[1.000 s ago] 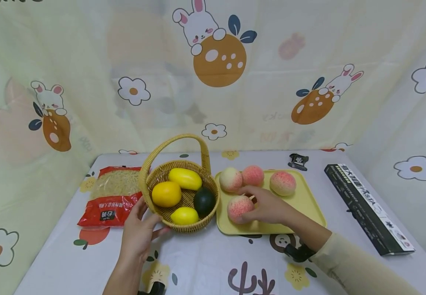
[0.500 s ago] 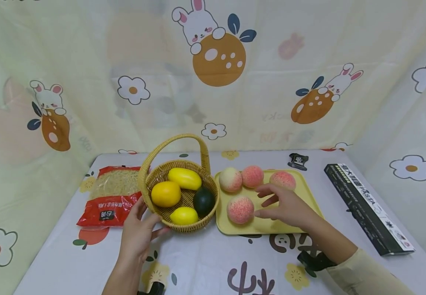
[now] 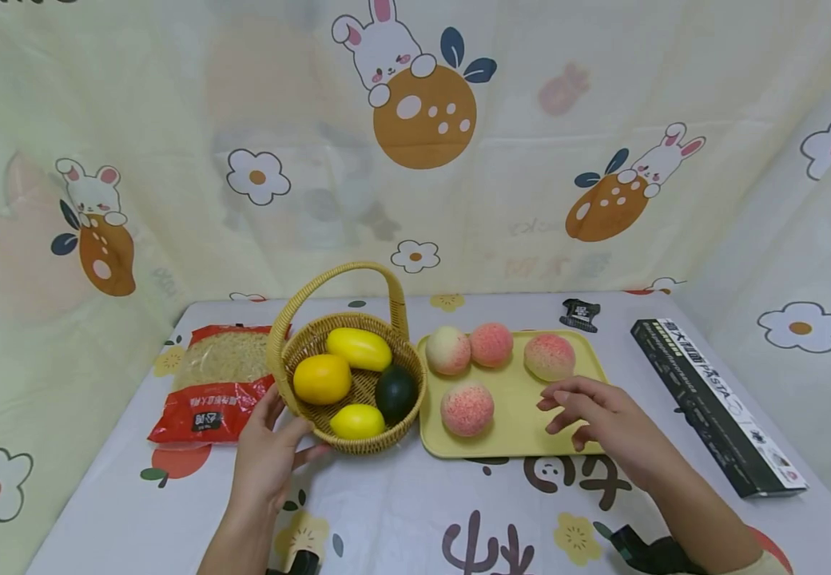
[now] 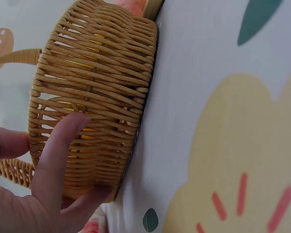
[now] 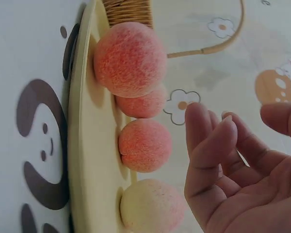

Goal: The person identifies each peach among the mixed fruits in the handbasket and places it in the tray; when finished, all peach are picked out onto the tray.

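Note:
A wicker basket (image 3: 358, 319) with a tall handle stands on the left half of the table. It holds a mango (image 3: 359, 349), an orange-like yellow fruit (image 3: 323, 379), a lemon (image 3: 358, 422) and an avocado (image 3: 396, 393). My left hand (image 3: 264, 459) holds the basket's near left side, its thumb (image 4: 63, 141) on the woven wall in the left wrist view. Several peaches, one of them at the front (image 3: 467, 409), sit on a yellow tray (image 3: 516, 435). Above the tray's front right, my right hand (image 3: 606, 423) hovers with loosely bent fingers, holding nothing.
Left of the basket lies a red and clear food bag (image 3: 217, 383), partly behind it. A long black pasta box (image 3: 717, 407) lies on the right. Behind the tray sits a small black packet (image 3: 580, 315). A printed curtain hangs at the back.
My right hand has let go of the front peach on the tray and drawn back to the right. The left hand stays at the basket.

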A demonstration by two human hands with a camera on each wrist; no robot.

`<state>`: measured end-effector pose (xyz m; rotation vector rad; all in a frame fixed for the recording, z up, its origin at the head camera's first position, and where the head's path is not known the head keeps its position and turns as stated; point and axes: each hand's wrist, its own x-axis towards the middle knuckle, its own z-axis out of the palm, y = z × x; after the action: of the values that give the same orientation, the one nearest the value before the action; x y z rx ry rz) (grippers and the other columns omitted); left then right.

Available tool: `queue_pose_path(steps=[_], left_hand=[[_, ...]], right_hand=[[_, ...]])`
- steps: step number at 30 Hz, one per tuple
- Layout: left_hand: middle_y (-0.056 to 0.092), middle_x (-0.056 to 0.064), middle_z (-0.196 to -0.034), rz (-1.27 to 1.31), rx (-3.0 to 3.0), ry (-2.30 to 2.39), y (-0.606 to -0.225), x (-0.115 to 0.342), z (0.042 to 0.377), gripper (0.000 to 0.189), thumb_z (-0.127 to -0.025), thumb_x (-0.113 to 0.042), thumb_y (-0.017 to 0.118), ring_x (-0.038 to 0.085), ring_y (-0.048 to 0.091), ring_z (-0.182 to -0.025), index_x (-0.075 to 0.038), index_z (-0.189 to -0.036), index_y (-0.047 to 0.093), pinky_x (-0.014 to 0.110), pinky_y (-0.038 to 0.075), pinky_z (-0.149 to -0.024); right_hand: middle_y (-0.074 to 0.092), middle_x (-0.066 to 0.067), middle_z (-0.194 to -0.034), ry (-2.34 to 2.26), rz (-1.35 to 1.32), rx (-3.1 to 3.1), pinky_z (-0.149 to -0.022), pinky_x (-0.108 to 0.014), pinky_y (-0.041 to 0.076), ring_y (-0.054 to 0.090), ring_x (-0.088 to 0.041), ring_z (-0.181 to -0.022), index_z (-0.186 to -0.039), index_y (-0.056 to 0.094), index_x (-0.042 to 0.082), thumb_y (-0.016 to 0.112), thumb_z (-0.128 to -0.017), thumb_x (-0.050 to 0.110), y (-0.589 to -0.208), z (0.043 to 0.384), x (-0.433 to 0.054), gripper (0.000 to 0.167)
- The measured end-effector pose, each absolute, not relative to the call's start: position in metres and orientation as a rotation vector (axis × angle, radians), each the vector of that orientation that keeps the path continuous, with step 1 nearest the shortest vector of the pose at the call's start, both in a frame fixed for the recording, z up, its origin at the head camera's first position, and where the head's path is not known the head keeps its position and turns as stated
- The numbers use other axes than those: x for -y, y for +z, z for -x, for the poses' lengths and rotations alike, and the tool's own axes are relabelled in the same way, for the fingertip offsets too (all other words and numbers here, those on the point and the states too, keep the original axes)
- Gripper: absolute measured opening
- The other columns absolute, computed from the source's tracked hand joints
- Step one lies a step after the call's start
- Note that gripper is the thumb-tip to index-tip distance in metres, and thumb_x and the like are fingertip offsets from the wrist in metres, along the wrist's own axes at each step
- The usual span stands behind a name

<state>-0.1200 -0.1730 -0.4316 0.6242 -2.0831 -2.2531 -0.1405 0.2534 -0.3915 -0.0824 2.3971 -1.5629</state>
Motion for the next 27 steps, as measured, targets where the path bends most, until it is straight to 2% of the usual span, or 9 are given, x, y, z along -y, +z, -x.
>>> queue_pose_path(steps=[7, 14, 18, 21, 24, 27], left_hand=[[0.021, 0.004, -0.177, -0.617, 2.099, -2.261, -0.432, 0.172, 0.118, 0.09, -0.098, -0.011, 0.07, 0.032, 0.066, -0.121, -0.029, -0.171, 0.019, 0.042, 0.067, -0.083], [0.025, 0.004, -0.175, -0.651, 2.116, -2.251, -0.431, 0.174, 0.113, 0.088, -0.099, -0.013, 0.071, 0.032, 0.069, -0.118, -0.029, -0.17, 0.021, 0.042, 0.068, -0.082], [0.025, 0.004, -0.175, -0.627, 2.129, -2.237, -0.429, 0.175, 0.113, 0.087, -0.1, -0.015, 0.071, 0.032, 0.068, -0.121, -0.029, -0.17, 0.021, 0.04, 0.067, -0.082], [0.024, 0.005, -0.175, -0.6, 2.146, -2.215, -0.427, 0.174, 0.113, 0.085, -0.101, -0.015, 0.069, 0.035, 0.065, -0.127, -0.03, -0.17, 0.021, 0.04, 0.067, -0.082], [0.025, 0.005, -0.175, -0.584, 2.168, -2.181, -0.425, 0.172, 0.114, 0.083, -0.102, -0.016, 0.068, 0.037, 0.062, -0.131, -0.03, -0.17, 0.023, 0.04, 0.068, -0.082], [0.027, 0.004, -0.175, -0.591, 2.213, -2.129, -0.424, 0.17, 0.115, 0.081, -0.102, -0.02, 0.068, 0.037, 0.061, -0.133, -0.031, -0.169, 0.024, 0.04, 0.067, -0.083]], right_hand=[[0.071, -0.015, -0.127, -1.664, -0.121, -2.337, -0.078, -0.033, 0.064, 0.073, -0.02, -0.098, -0.138, 0.06, -0.001, 0.041, -0.113, 0.046, -0.407, 0.131, -0.266, 0.056], [0.072, -0.007, -0.113, -1.746, -0.145, -2.326, -0.077, -0.031, 0.063, 0.072, -0.021, -0.092, -0.129, 0.064, -0.002, 0.042, -0.113, 0.043, -0.416, 0.123, -0.273, 0.052], [0.07, -0.002, -0.1, -1.812, -0.161, -2.341, -0.074, -0.029, 0.062, 0.07, -0.02, -0.085, -0.119, 0.066, -0.002, 0.044, -0.114, 0.035, -0.416, 0.119, -0.277, 0.044], [0.065, -0.001, -0.086, -1.819, -0.195, -2.39, -0.071, -0.027, 0.061, 0.066, -0.02, -0.079, -0.103, 0.065, 0.0, 0.046, -0.113, 0.035, -0.414, 0.119, -0.279, 0.041], [0.056, -0.003, -0.074, -1.788, -0.228, -2.482, -0.065, -0.026, 0.058, 0.061, -0.022, -0.073, -0.087, 0.057, 0.002, 0.048, -0.112, 0.039, -0.412, 0.119, -0.282, 0.045], [0.051, -0.005, -0.065, -1.754, -0.239, -2.605, -0.058, -0.029, 0.05, 0.056, -0.026, -0.067, -0.079, 0.049, -0.001, 0.051, -0.111, 0.041, -0.41, 0.12, -0.284, 0.052]])
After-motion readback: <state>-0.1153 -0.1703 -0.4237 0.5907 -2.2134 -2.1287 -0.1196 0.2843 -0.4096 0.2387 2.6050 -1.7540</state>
